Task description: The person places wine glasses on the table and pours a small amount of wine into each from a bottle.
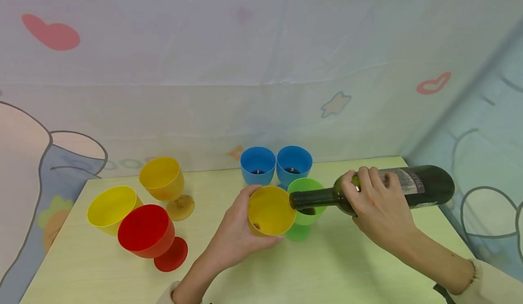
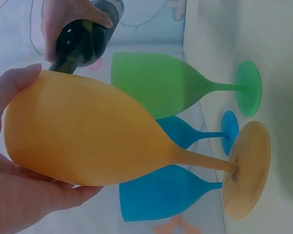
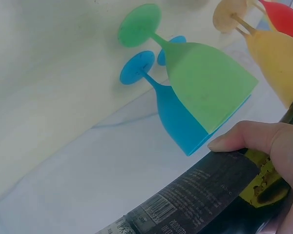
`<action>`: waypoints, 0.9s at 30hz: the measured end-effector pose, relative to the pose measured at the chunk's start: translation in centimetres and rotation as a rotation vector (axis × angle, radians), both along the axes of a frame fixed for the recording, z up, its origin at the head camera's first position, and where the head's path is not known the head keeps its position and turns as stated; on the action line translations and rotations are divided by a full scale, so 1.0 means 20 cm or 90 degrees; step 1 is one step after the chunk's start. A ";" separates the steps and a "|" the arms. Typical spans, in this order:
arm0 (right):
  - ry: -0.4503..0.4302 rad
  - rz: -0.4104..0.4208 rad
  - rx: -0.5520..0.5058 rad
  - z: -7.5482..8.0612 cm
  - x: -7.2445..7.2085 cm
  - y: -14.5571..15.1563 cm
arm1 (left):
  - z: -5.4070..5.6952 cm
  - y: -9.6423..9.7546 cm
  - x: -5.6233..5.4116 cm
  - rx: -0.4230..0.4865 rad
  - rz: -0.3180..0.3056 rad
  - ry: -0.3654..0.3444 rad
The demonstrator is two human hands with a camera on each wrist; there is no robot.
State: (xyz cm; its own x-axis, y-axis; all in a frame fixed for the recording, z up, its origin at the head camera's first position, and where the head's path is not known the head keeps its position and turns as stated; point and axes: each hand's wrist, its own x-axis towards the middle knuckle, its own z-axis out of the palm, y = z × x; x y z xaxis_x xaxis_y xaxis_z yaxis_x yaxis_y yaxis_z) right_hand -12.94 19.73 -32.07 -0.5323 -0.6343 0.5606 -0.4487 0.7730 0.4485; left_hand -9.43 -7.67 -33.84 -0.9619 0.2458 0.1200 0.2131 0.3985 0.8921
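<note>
My left hand [image 1: 237, 236] holds an orange-yellow goblet [image 2: 93, 129] by its bowl, thumb on one side and fingers on the other. In the head view a small dark spot shows at the bottom of its bowl. My right hand [image 1: 377, 204] grips a dark green wine bottle [image 1: 433, 186] around its upper body, tipped nearly level. The bottle's mouth is right at the goblet's right rim. Just behind the bottle neck stands a green goblet [image 3: 210, 83] with dark liquid inside, partly hidden by the neck in the head view.
Two blue goblets [image 1: 258, 163] with dark liquid stand at the table's back edge. At the left are a red goblet [image 1: 145, 231], a yellow goblet [image 1: 110, 208] and another orange-yellow goblet [image 1: 161, 179]. A printed cloth [image 1: 204, 67] hangs behind the pale table [image 1: 229, 286].
</note>
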 end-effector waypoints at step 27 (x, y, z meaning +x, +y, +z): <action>-0.004 0.005 0.047 0.02 -0.01 -0.02 | -0.03 -0.01 -0.02 0.000 -0.019 0.018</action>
State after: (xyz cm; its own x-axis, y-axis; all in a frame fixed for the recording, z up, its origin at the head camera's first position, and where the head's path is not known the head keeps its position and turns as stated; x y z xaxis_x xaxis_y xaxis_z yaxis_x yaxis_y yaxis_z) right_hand -13.04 19.33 -31.69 -0.5308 -0.6775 0.5092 -0.4575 0.7348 0.5007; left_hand -9.78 -7.84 -34.37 -0.9505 0.2740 0.1463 0.2493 0.3921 0.8855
